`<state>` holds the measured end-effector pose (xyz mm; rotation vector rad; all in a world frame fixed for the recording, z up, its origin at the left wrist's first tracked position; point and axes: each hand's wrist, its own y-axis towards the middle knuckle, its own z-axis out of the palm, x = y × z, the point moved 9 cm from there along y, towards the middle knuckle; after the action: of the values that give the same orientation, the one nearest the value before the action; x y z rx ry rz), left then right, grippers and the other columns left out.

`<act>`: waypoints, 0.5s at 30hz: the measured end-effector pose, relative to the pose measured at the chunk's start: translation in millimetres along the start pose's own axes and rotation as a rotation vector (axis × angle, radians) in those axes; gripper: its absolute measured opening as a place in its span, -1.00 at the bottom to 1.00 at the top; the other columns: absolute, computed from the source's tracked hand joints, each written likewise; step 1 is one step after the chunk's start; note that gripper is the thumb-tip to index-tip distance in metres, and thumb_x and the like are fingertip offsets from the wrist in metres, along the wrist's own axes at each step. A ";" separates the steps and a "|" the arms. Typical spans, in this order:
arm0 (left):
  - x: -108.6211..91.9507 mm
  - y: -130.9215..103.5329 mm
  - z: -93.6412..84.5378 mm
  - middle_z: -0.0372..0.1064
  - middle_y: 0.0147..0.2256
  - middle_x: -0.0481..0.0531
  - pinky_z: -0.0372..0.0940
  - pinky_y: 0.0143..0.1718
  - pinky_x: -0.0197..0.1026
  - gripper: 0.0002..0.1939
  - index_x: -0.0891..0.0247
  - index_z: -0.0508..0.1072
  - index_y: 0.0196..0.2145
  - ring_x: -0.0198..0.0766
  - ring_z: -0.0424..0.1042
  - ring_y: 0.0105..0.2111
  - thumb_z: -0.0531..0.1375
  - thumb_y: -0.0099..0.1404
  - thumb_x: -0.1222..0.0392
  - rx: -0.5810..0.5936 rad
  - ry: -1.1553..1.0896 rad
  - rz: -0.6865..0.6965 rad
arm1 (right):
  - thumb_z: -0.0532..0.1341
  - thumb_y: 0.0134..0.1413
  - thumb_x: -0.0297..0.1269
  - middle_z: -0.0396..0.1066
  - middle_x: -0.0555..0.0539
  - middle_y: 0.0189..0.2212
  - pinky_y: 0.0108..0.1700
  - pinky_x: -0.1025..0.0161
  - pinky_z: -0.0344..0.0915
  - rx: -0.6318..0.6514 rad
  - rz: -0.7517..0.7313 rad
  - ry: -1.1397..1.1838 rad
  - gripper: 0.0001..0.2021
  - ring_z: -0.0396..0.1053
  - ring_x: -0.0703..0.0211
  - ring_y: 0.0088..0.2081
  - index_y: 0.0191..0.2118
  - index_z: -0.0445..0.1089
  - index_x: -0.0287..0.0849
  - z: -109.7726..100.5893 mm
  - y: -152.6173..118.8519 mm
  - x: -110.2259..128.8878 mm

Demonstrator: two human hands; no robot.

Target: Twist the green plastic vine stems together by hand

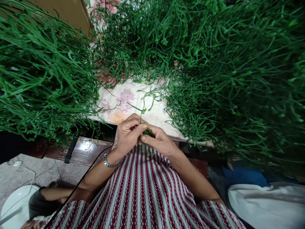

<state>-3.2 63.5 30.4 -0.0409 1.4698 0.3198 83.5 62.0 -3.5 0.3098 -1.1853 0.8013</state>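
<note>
My left hand (126, 135), with a metal watch or bracelet (108, 160) at the wrist, is closed in a pinch on a thin green plant stem (143, 111). Close against it, my right hand (160, 140) also pinches the stem, thumb and forefinger pressed together. The stem's thin branches stick up beyond my fingers, and some green strands hang below them. What lies between the fingertips is mostly hidden. Both hands are over my striped red and white clothing, at the near edge of a floral cloth (152, 117).
Large heaps of green stems lie at the left (45, 76) and at the right (214, 79), spreading across the back. A brown cardboard panel (69, 16) stands at the upper left. A white stool-like object (14, 206) and another person's arm (56, 193) show at lower left; white fabric (267, 203) at lower right.
</note>
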 end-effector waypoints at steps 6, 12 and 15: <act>18.7 -1.9 1.5 0.34 -0.53 -0.06 0.18 -0.68 -0.37 -0.84 0.30 0.44 -0.57 -0.41 0.27 -0.60 0.28 0.07 0.19 -0.035 -0.396 -0.302 | 0.12 0.13 -0.07 0.10 0.13 -0.66 -0.55 0.41 -0.07 0.058 0.008 -0.175 -0.68 -0.03 0.43 -0.62 -0.40 0.29 -0.29 -3.6 -5.3 -1.4; 19.4 -11.4 20.9 0.34 -0.61 -0.07 0.22 -0.68 -0.37 -0.80 0.31 0.40 -0.53 -0.43 0.21 -0.68 0.26 0.09 0.13 0.139 -0.696 -0.590 | 0.11 0.14 -0.06 0.13 0.07 -0.57 -0.53 0.39 -0.05 0.164 -0.134 -0.153 -0.66 -0.01 0.42 -0.57 -0.44 0.27 -0.28 8.4 -9.9 20.8; 11.8 -13.3 25.0 0.22 -0.71 -0.11 0.08 -0.72 -0.43 -0.76 0.31 0.34 -0.59 -0.47 0.10 -0.72 0.26 0.08 0.13 0.137 -0.755 -0.595 | 0.10 0.14 -0.06 0.08 0.10 -0.62 -0.53 0.38 -0.06 0.249 -0.167 -0.135 -0.64 -0.02 0.42 -0.59 -0.49 0.25 -0.27 17.8 -12.2 25.9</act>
<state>24.9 58.5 19.2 -0.2183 0.6754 -0.2409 83.4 52.8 28.9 0.6681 -1.1684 0.7908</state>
